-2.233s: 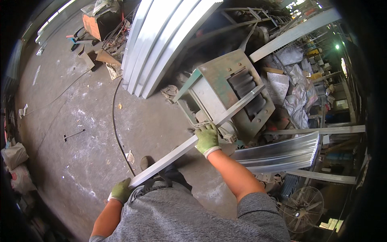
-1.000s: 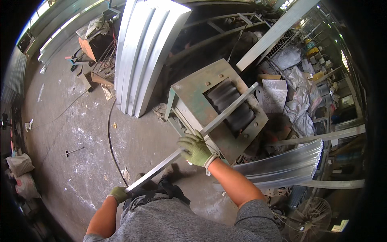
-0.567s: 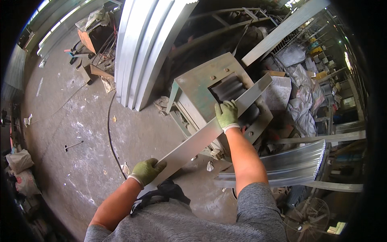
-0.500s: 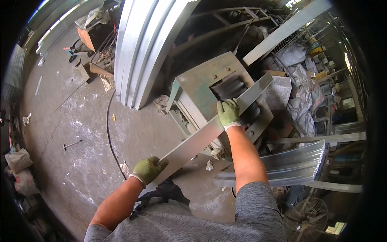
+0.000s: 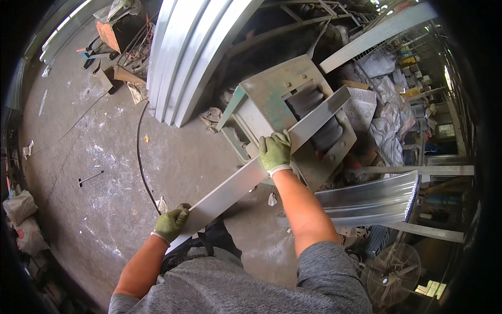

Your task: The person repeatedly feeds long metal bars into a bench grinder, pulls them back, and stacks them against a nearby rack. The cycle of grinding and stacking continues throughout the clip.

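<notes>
Channels — tops cut off; rollers — partly behind metal bar.

Bar turned broad face up — then the right hand shifted back along it.

A long flat silver metal bar extends across the boxy grey-green metal machine, past its right edge, right of long ribbed silver metal panels

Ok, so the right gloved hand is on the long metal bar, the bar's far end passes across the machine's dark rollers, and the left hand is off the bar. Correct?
Not quite: the head view shows the left hand gripping the metal bar too, near its lower end. The right hand, machine and rollers are as you say.
</notes>
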Available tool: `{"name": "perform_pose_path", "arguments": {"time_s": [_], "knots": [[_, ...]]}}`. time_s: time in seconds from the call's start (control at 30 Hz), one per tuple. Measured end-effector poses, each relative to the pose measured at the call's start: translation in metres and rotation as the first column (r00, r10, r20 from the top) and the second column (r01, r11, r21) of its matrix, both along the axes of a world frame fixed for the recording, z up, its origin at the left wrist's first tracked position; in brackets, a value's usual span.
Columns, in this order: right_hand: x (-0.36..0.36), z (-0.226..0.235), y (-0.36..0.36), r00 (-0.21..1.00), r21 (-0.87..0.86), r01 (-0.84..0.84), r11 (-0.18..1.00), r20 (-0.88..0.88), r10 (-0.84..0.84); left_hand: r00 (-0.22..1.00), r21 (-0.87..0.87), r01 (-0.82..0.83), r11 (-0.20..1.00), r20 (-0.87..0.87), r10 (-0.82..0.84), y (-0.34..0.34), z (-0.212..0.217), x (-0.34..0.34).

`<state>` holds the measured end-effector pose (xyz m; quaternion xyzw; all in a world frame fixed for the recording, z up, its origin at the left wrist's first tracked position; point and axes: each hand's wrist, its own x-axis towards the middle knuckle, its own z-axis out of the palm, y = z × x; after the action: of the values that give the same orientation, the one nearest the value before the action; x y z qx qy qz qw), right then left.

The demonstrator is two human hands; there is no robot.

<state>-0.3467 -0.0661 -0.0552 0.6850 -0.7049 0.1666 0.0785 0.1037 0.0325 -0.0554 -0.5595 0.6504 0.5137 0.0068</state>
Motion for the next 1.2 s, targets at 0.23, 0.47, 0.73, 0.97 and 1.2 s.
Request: {"name": "perform_pose_path", "arguments": {"time_s": [0.23, 0.47, 0.73, 0.97, 1.2], "knots": [[0.071, -0.008, 0.027, 0.999, 0.106, 0.037, 0.994, 0.008, -0.039, 1.0, -0.057, -0.031, 0.998, -0.002, 0.031, 0.03, -0.031, 0.072], [0.143, -0.018, 0.065, 1.0, 0.08, -0.003, 0.997, 0.021, 0.002, 0.996, -0.063, -0.084, 0.995, 0.005, 0.084, 0.066, -0.045, 0.145], [0.23, -0.027, 0.093, 0.986, 0.042, -0.035, 0.999, 0.163, 0.027, 0.971, -0.003, -0.144, 0.99, 0.192, 0.141, 0.098, -0.046, 0.234], [0.234, -0.035, 0.092, 0.985, 0.082, -0.01, 0.997, 0.171, -0.005, 0.947, -0.038, -0.214, 0.976, 0.236, 0.217, 0.092, -0.031, 0.219], [-0.021, 0.003, 0.003, 0.998, 0.007, -0.043, 0.999, -0.034, 0.043, 0.999, -0.009, 0.002, 1.0, -0.044, -0.002, -0.002, 0.016, -0.011]]}}
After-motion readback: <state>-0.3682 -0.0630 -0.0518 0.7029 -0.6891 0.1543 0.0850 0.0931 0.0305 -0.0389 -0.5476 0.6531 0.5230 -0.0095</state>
